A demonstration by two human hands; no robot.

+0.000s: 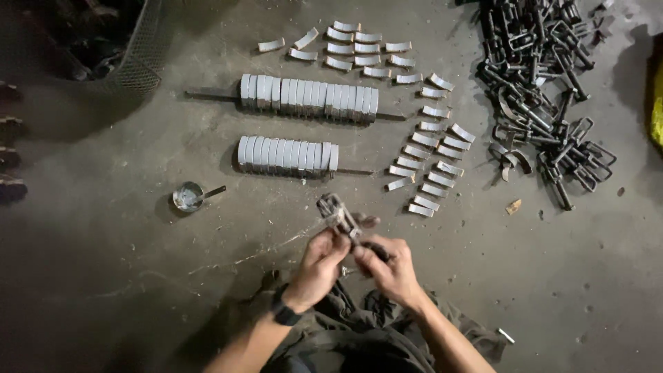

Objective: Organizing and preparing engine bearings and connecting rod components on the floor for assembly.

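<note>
Seen from my remote station: my left hand (319, 266) and right hand (388, 266) meet over a grey concrete floor (138, 276), both closed on one small metal clamp part (338, 213). The left fingers pinch it from the near side, the right fingers wrap its lower end, and its loop-shaped top sticks up just past the fingertips. A dark wristwatch (285, 314) sits on the left wrist.

Just beyond the fingertips lies a short row of silver curved plates threaded on a rod (286, 154); farther out, a longer row on a second rod (309, 98). Out past the right fingers, loose curved plates (431, 148) lie in a scattered band running away to the far side. Well beyond them to the right is a heap of dark metal brackets (539, 76).

Off the left fingers, near but apart, stands a small round tin with a brush (188, 197) resting in it. Far out to the left, a mesh basket (141, 52) sits in shadow. A small white stub (506, 336) lies on the floor behind the right forearm.
</note>
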